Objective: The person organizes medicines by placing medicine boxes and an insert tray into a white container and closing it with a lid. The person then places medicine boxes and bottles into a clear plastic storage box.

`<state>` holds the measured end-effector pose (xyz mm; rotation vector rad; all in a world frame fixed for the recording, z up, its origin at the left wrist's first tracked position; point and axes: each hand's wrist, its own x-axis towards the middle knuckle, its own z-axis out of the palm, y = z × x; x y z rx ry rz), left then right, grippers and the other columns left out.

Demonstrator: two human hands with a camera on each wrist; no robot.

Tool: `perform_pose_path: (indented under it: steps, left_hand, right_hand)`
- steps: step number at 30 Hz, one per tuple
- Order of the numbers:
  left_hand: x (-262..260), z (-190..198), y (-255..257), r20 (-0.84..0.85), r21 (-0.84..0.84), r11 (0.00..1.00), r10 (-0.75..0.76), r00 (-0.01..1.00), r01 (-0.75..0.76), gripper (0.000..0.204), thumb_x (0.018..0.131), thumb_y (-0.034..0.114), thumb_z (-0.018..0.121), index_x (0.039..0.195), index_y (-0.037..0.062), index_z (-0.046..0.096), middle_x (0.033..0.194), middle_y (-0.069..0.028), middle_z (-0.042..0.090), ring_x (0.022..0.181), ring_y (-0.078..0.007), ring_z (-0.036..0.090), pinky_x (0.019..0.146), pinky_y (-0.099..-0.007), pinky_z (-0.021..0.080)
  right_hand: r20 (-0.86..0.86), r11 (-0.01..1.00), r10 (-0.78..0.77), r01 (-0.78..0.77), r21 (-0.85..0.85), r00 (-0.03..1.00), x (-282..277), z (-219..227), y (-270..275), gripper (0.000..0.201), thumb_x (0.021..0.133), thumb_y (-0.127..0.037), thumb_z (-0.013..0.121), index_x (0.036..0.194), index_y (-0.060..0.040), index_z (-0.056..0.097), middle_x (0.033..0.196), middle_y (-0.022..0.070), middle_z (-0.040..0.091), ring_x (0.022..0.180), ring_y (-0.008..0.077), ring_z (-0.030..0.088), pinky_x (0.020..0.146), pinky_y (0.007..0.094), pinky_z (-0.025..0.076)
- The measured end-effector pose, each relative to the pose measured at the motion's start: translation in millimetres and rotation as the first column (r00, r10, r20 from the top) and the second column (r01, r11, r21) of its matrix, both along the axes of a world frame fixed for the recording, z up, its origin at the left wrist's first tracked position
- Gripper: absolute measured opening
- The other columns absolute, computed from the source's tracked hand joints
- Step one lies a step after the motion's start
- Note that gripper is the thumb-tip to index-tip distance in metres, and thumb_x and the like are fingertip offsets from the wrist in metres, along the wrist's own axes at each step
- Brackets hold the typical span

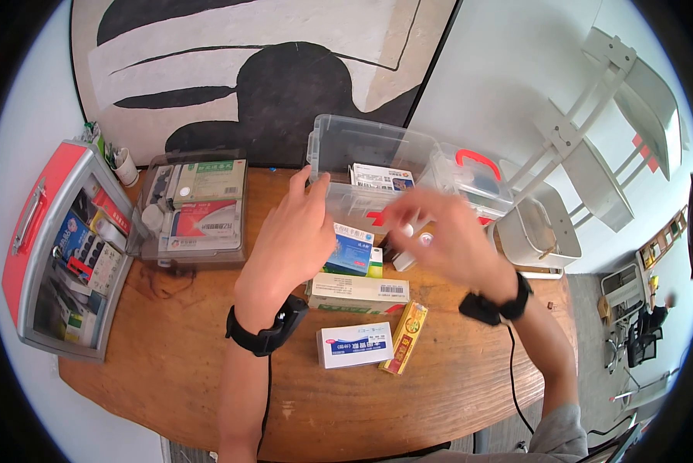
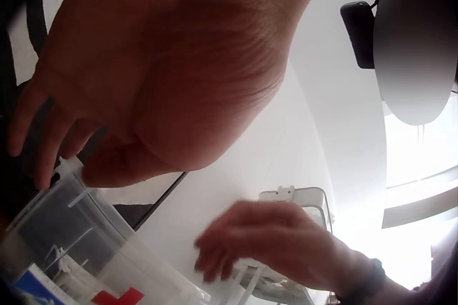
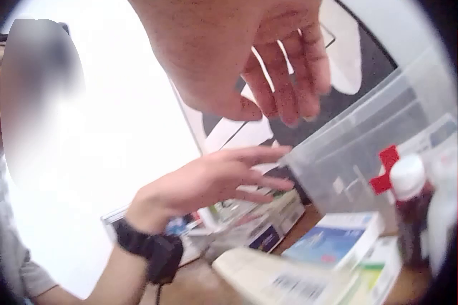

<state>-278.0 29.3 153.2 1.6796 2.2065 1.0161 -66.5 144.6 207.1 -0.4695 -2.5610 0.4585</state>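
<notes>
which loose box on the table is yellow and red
The slim yellow-and-red box, lying slantwise just right of the white box with blue print; the wide box behind them is cream and green.

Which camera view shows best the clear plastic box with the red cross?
The head view. It shows most of the clear plastic box, although the right hand covers part. The left wrist view cuts it off at the lower edge; the right wrist view, at the right edge.
</notes>
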Motion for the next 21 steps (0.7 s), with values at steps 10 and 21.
perform_pose_path:
  steps: [10,21]
  left_hand:
    - [-6.9,6.0,-4.0,0.128,-0.069,0.997,-0.025,0.991,0.034,0.068,0.093,-0.002,0.044,0.161,0.0043,0.048,0.175,-0.0145,0.033,0.144,-0.0403,0.055,0.120,-0.0444,0.043]
    - [-9.8,10.2,-7.6,0.158,-0.079,0.996,-0.036,0.987,0.049,0.072,0.090,-0.004,0.045,0.162,0.0063,0.048,0.175,-0.0128,0.035,0.141,-0.0396,0.057,0.118,-0.0445,0.045]
  right_hand:
    - [0.384,0.998,0.066,-0.062,-0.022,0.921,17.6,-72.9,-39.9,0.046,0.094,-0.024,0.079,0.131,-0.0030,0.060,0.108,0.0204,0.072,0.095,0.0405,0.073,0.080,0.0484,0.059]
    - [0.340,0.998,0.043,-0.022,-0.064,0.940,32.3,-19.3,-48.6,0.045,0.092,-0.022,0.082,0.128,-0.0050,0.062,0.106,0.0187,0.073,0.093,0.0376,0.074,0.079,0.0474,0.059]
